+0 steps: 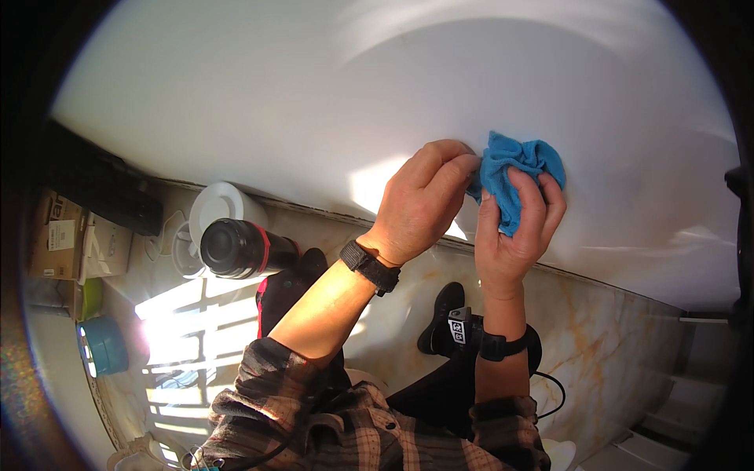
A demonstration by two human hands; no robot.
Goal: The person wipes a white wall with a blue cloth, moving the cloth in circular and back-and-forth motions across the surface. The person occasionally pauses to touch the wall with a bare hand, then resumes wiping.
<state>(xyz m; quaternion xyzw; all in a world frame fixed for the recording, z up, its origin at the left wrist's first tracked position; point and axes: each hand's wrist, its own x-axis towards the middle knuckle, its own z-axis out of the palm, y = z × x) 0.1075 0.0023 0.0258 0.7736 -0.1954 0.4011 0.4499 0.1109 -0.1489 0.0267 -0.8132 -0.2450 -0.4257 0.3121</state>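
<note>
A crumpled blue cloth (511, 171) is bunched in my right hand (521, 218), its thumb and fingers curled over the folds. The cloth lies against a smooth white surface (306, 112). Right beside the cloth's left edge is my left hand (427, 191), its fingertips pinched together. A small fold of blue shows just below those fingertips. Whether the left fingers grip the cloth or something else is hidden. Both wrists wear black bands.
Left of my arms stand a black vacuum flask (235, 247) with a red band and a round white lidded container (221, 206). Farther left are a cardboard box (56, 235) and a teal container (103, 346). My shoes rest on the marbled floor (406, 377).
</note>
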